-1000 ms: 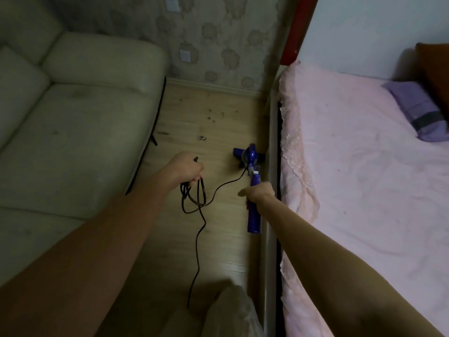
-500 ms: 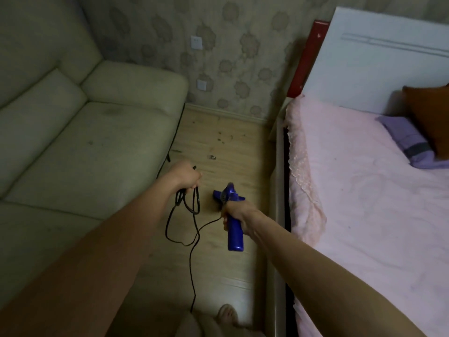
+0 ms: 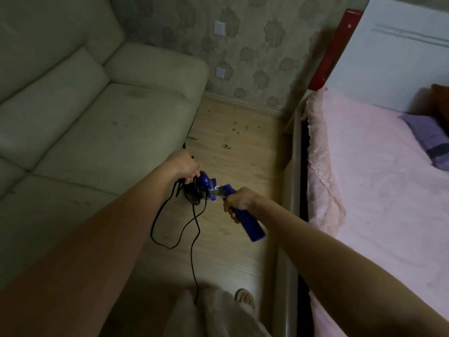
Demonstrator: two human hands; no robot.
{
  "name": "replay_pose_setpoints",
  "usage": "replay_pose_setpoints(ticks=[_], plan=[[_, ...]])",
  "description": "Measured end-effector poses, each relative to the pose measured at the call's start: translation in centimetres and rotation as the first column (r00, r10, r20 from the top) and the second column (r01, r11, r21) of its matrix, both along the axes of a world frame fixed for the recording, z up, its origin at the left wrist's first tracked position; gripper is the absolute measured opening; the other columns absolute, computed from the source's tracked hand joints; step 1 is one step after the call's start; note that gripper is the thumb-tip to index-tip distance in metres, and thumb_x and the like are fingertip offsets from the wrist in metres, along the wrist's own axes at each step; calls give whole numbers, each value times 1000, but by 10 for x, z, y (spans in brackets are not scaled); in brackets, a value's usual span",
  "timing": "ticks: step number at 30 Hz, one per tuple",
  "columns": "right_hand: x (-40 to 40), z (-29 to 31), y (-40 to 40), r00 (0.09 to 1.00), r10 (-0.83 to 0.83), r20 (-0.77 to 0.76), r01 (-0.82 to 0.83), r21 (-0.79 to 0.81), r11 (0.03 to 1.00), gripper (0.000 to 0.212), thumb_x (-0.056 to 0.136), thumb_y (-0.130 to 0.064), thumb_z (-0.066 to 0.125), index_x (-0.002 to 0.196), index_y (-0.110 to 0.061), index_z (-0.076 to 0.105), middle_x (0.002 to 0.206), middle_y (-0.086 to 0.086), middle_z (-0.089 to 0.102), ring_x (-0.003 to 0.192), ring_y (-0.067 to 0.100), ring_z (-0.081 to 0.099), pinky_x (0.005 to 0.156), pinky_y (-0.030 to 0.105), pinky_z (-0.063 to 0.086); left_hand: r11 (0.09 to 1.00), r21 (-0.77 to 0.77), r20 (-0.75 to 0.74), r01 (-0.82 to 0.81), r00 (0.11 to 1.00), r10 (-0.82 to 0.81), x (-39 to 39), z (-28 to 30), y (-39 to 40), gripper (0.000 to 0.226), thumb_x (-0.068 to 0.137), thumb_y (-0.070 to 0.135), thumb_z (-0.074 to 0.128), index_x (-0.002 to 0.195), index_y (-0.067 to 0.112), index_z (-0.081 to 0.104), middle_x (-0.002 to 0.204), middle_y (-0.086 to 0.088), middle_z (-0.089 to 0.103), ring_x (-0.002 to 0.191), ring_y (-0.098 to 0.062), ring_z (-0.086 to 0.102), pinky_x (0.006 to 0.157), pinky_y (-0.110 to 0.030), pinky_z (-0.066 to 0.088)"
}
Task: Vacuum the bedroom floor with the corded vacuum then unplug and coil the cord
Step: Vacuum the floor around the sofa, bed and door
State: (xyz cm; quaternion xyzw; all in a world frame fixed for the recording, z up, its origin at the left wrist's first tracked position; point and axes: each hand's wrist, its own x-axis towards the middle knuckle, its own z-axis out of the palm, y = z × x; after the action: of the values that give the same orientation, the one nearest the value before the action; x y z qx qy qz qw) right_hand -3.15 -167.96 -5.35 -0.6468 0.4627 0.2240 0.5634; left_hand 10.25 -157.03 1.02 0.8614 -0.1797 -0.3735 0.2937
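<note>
Right hand (image 3: 239, 203) grips the small blue vacuum (image 3: 243, 215) by its rigid handle, above the floor; it looks light. Left hand (image 3: 185, 167) clutches limp cord (image 3: 194, 239) loops; gather them near the body.

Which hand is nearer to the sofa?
Left. The left hand grips cord loops beside the sofa edge; the right hand holds the vacuum nearer the bed.
</note>
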Motion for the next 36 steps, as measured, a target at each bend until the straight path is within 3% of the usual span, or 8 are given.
replay_pose_setpoints(ticks=[4, 10, 17, 23, 25, 28, 30, 36], plan=[[-3, -19, -13, 999, 37, -24, -39, -106, 994, 5, 85, 1, 59, 81, -2, 56, 63, 10, 55, 48, 17, 50, 47, 26, 46, 1000, -6, -5, -20, 1000, 20, 6, -11, 3, 30, 99, 15, 47, 76, 0, 61, 67, -5, 59, 53, -15, 48, 57, -22, 43], [26, -63, -34, 999, 52, -15, -53, -109, 993, 25, 86, -1, 62, 109, 5, 55, 69, 11, 57, 50, 18, 53, 43, 26, 46, 993, 14, -49, -121, 991, 122, 26, -38, -11, 30, 99, 15, 48, 100, -11, 63, 62, -1, 57, 48, -15, 45, 51, -23, 41], [96, -89, -99, 993, 114, 31, -110, -88, 990, 22, 86, -1, 60, 107, 6, 57, 64, 11, 55, 46, 19, 51, 43, 27, 46, 962, 69, -45, -265, 962, 268, 64, -69, -57, 29, 94, 19, 57, 93, -8, 68, 60, -13, 60, 49, -19, 51, 66, -29, 47], [149, -88, -149, 985, 170, 30, -169, -47, 985, 12, 85, 1, 59, 96, 2, 56, 68, 14, 56, 51, 22, 52, 49, 31, 51, 912, 98, -77, -398, 911, 405, 83, -73, -99, 43, 98, 18, 50, 69, -9, 65, 48, 3, 62, 55, -16, 53, 74, -29, 46], [162, -88, -151, 981, 187, 50, -185, -48, 982, 14, 83, 0, 59, 96, 1, 55, 75, 17, 60, 58, 25, 58, 63, 37, 58, 904, 111, -86, -412, 903, 422, 84, -77, -100, 49, 98, 18, 50, 53, -1, 57, 68, -5, 66, 58, -17, 54, 67, -26, 48], [180, -80, -149, 972, 225, 70, -223, -37, 974, 14, 83, -3, 60, 88, -5, 47, 85, 17, 62, 75, 28, 62, 80, 42, 58, 885, 153, -43, -440, 892, 451, 82, -71, -98, 42, 99, 22, 48, 70, -3, 66, 54, 0, 59, 50, -12, 50, 48, -16, 42], [186, -78, -151, 965, 255, 63, -252, -53, 966, 16, 85, -2, 57, 82, -7, 42, 84, 16, 59, 76, 27, 60, 75, 38, 57, 868, 170, -39, -466, 877, 479, 80, -64, -96, 37, 99, 22, 49, 84, -4, 69, 41, 5, 55, 44, -10, 50, 40, -12, 39], [172, -80, -177, 934, 356, -29, -354, -198, 914, 6, 86, 3, 51, 91, 4, 54, 63, 16, 57, 46, 26, 54, 47, 32, 50, 836, 104, -7, -539, 840, 542, 75, -46, -90, 41, 97, 12, 48, 58, 6, 58, 37, 4, 53, 30, -5, 45, 33, -11, 36]])
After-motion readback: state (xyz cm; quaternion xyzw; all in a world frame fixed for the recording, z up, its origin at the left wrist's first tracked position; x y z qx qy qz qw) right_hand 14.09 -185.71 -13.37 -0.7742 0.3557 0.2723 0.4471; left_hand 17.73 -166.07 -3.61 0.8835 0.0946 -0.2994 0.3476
